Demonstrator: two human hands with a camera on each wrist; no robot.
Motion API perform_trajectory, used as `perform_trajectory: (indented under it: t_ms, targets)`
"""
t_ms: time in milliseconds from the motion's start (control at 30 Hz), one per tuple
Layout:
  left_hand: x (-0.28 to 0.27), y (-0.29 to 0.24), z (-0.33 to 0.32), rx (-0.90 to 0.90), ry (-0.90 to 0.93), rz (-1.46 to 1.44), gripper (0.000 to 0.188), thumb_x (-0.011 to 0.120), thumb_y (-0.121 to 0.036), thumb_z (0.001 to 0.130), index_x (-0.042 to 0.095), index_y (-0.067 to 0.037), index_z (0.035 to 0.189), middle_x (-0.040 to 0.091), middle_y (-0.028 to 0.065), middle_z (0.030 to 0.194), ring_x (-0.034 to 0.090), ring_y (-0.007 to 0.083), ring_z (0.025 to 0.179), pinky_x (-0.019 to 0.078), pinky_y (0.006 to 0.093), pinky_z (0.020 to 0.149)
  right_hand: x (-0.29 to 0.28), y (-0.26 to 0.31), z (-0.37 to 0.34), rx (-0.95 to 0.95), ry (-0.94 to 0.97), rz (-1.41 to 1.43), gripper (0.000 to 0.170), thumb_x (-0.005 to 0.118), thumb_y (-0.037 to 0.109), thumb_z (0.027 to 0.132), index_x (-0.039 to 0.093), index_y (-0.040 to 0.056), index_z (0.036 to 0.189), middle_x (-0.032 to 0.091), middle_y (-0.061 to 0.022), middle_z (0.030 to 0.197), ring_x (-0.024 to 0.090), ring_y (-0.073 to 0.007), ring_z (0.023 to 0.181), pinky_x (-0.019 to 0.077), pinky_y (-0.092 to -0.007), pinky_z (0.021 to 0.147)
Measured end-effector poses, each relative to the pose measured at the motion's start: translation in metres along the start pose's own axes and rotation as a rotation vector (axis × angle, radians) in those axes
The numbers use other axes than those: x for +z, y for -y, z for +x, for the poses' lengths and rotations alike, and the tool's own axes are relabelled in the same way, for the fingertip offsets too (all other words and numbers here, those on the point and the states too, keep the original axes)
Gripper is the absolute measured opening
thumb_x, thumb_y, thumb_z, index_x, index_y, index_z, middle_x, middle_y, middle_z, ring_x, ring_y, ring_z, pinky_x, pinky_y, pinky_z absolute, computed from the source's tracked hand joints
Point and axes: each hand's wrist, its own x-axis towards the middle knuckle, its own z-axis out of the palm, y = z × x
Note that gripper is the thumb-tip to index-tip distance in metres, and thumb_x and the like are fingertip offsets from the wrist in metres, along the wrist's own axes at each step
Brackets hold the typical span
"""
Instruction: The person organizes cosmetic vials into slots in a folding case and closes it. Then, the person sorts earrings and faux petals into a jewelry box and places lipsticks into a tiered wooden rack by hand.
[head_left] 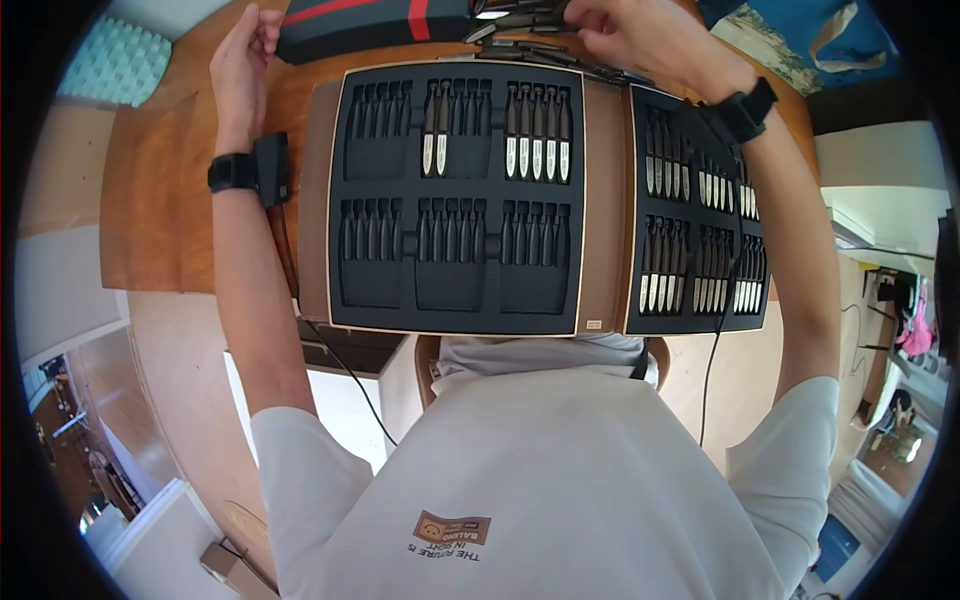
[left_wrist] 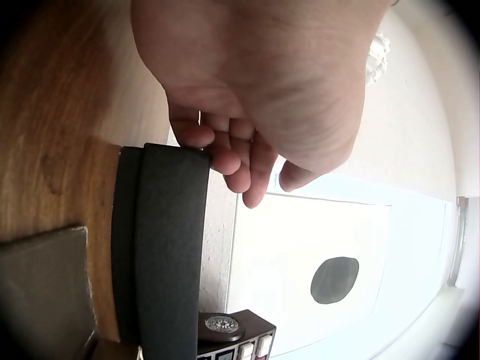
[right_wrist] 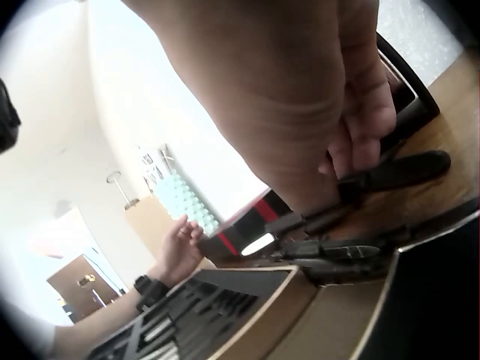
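Note:
My left hand (head_left: pixel 243 75) is at the left end of a black box with red stripes (head_left: pixel 370 22). In the left wrist view its bent fingers (left_wrist: pixel 238 178) touch the corner of the dark box (left_wrist: pixel 172 247) without curling round it. At the far side, my right hand (head_left: pixel 640 40) is over a pile of dark-handled utensils (head_left: pixel 530 20). Its bent fingers (right_wrist: pixel 365 154) pinch at a dark handle (right_wrist: pixel 405 171) in the right wrist view; the thumb tip is partly hidden. An open case has a left tray (head_left: pixel 410 187) with utensils in some slots and a fuller right tray (head_left: pixel 690 205).
The case lies on a wooden table (head_left: pixel 160 200), its lower edge close to the person's shirt (head_left: pixel 560 470). A light-green bumpy object (head_left: pixel 118 62) is at the far left, a blue bag (head_left: pixel 850 40) at the far right. Cables run down from both wrists.

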Motion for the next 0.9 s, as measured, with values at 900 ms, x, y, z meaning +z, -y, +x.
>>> perform_trajectory:
  t_ms: [900]
  targets:
    - [0.019, -0.019, -0.015, 0.05, 0.018, 0.052, 0.036, 0.056, -0.036, 0.11, 0.071, -0.009, 0.093, 0.059, -0.0047, 0.079, 0.052, 0.0073, 0.074, 0.0413, 0.0249, 0.069, 0.041, 0.089, 0.032, 0.088, 0.037, 0.393, 0.036, 0.072, 0.032, 0.099, 0.075, -0.0041, 0.095, 0.073, -0.016, 0.086, 0.07, -0.0239, 0.077, 0.0551, -0.0368, 0.072]
